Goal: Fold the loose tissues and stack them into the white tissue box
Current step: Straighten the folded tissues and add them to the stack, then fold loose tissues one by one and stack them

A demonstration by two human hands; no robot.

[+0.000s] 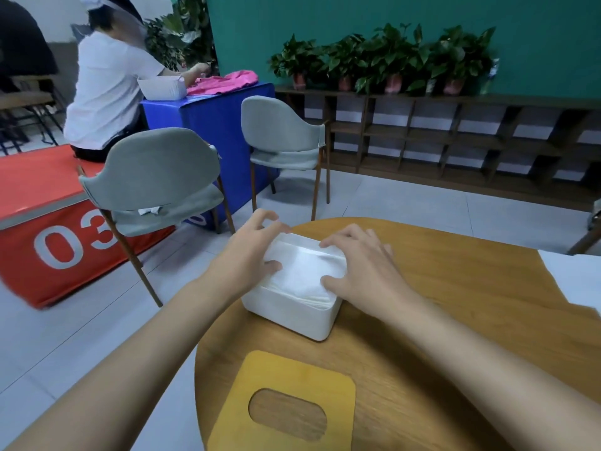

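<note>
White tissue box point(292, 319) stands on wooden table point(461, 288) — folded tissues point(304, 276) stacked inside. Left hand point(247, 255) and right hand point(367, 265) press the top sheet — fingers spread, loosely bent.

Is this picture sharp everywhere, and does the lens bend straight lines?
Head view: the tissue box, left hand and right hand are fairly sharp, while the plants and shelf behind look soft; the wide lens bows the shelf's long edge; light is even, with only a faint shadow beside the box.
</note>
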